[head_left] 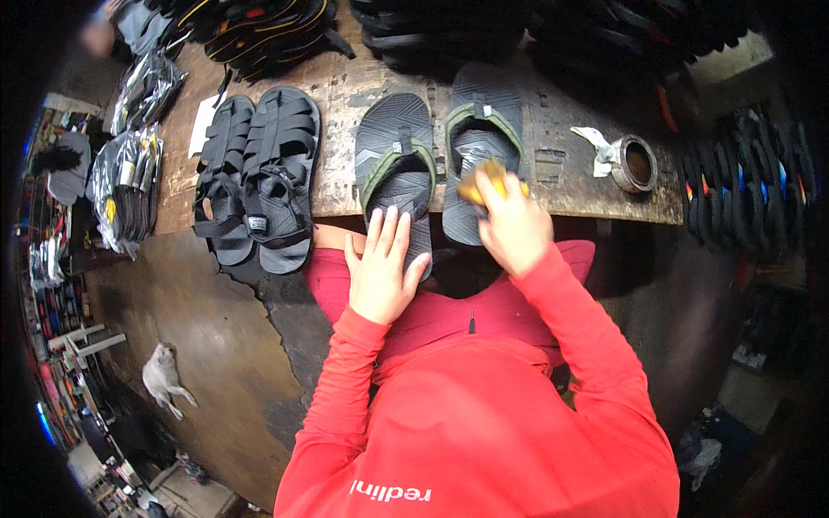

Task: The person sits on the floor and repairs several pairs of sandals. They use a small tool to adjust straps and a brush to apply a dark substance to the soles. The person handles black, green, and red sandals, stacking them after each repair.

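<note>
Two black flip-flops with olive-green straps lie side by side at the table's near edge, heels toward me. My left hand (382, 272) rests on the heel part of the left flip-flop (393, 116), its fingers stretched out flat. Over the right flip-flop (488, 86), my right hand (518, 229) grips a yellow cloth (480, 183) with dark patches, pressed near the strap's right side. The cloth is slightly blurred and partly hidden by the fingers. To the left lies a pair of black strappy sandals (283, 142), their heels jutting past the table edge.
The worn wooden table (337, 95) carries heaps of dark sandals (440, 34) along its back. A roll of tape (635, 164) and crumpled white paper (596, 147) lie at right. Bagged sandals (129, 186) stand left, more footwear (747, 181) right. A pale cat (166, 380) lies on the floor.
</note>
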A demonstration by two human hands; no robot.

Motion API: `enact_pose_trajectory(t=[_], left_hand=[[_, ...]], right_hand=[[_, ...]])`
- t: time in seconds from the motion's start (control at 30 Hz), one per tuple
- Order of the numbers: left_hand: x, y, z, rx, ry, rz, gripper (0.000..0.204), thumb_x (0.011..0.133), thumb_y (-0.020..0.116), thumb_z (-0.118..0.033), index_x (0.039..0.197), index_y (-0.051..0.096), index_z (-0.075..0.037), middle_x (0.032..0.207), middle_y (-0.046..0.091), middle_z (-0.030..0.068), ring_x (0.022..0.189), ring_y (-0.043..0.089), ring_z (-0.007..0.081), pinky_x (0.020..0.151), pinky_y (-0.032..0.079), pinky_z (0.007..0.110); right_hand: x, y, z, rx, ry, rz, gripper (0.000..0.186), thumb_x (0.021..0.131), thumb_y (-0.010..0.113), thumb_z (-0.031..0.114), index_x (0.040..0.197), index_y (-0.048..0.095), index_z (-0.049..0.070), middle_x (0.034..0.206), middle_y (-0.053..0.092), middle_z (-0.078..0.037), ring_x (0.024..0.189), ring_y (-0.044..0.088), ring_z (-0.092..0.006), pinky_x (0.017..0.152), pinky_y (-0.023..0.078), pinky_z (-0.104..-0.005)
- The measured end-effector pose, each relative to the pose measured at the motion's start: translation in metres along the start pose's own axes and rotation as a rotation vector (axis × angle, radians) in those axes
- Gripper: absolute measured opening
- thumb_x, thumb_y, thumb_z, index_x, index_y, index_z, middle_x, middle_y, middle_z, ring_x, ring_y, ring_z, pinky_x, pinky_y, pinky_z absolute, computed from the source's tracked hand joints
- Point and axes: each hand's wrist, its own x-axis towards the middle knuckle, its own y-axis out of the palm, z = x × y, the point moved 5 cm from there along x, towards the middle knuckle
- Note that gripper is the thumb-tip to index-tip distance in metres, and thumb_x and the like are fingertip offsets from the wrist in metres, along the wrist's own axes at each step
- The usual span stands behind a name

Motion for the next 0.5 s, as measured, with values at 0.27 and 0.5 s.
enact_pose_trajectory(t=[0.27,0.5], left_hand=[[-0.029,-0.005,-0.009,-0.083,0.211,0.025,0.078,0.082,0.078,-0.046,0.146,0.053,-0.01,0.154,0.046,0.014,0.148,0.037,0.0343,0.117,0.023,0.063],[0.018,0.004,0.022,0.105,0.242,-0.076,0.077,0.073,0.071,-0.006,0.148,0.052,-0.015,0.157,0.046,0.0071,0.149,0.034,0.0396,0.116,0.028,0.062]], right_hand=[[-0.028,-0.059,-0.103,1.141,0.235,0.331,0.059,0.091,0.078,0.017,0.144,0.057,0.004,0.128,0.068,-0.008,0.109,0.064,-0.0134,0.093,0.052,-0.0293],[-0.001,-0.002,-0.128,0.047,0.232,-0.162,0.068,0.084,0.081,0.038,0.146,0.057,0.022,0.126,0.062,-0.022,0.107,0.067,-0.0379,0.087,0.056,-0.045]])
